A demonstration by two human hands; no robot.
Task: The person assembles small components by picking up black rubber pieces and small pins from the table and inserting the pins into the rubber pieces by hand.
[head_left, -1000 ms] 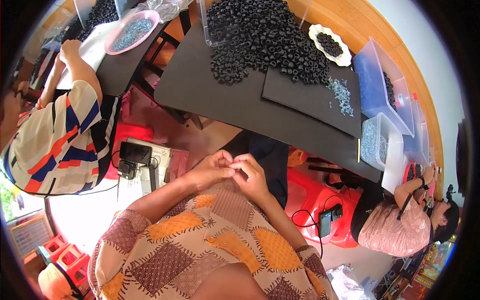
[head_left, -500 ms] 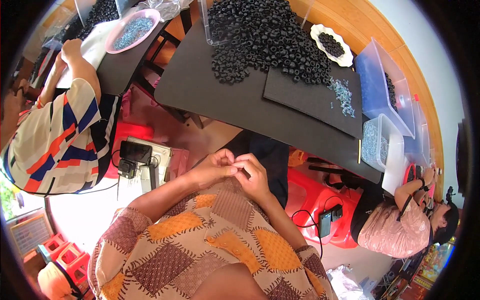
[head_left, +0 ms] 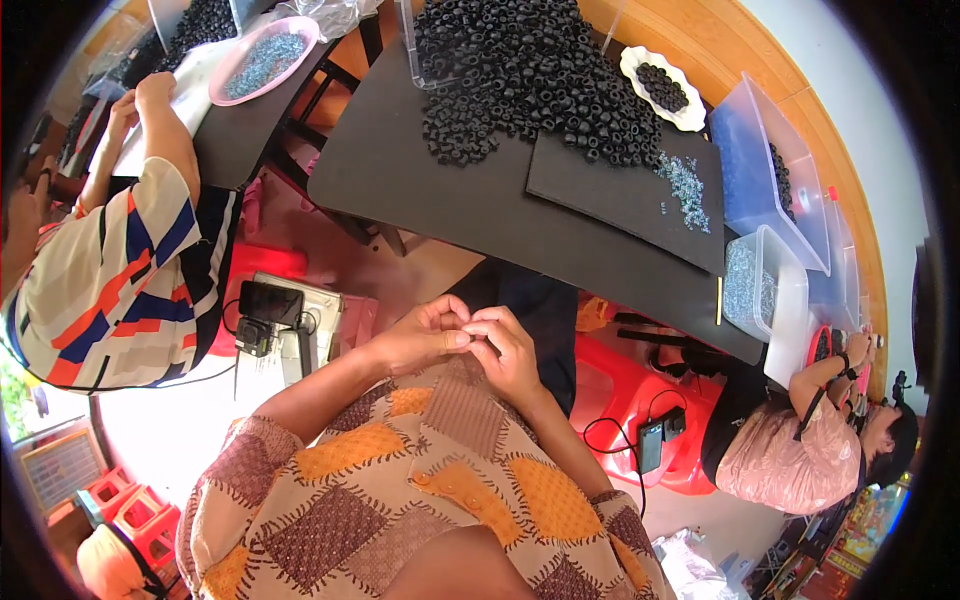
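Observation:
My left hand [head_left: 428, 336] and my right hand [head_left: 505, 350] meet in front of my body, over my lap and short of the table's near edge. Fingertips of both are pinched together; whatever lies between them is too small or hidden to make out. Beyond them, a large heap of black ring-like pieces [head_left: 540, 75] covers the far part of the dark table [head_left: 420, 205]. A black mat [head_left: 610, 200] lies at the heap's right, with small clear-blue beads [head_left: 686, 195] scattered on it.
A white scalloped dish [head_left: 690, 115] of black pieces stands behind the mat. At right are a clear bin [head_left: 740, 140] and a tub of pale blue beads [head_left: 748, 285]. Co-workers sit left [head_left: 130, 290] and right [head_left: 790, 450]. A red stool [head_left: 600, 385] with a wired device is beside me.
My hands stay pinched together in nearly the same place, with slight finger movement. The left co-worker's hands have shifted a little.

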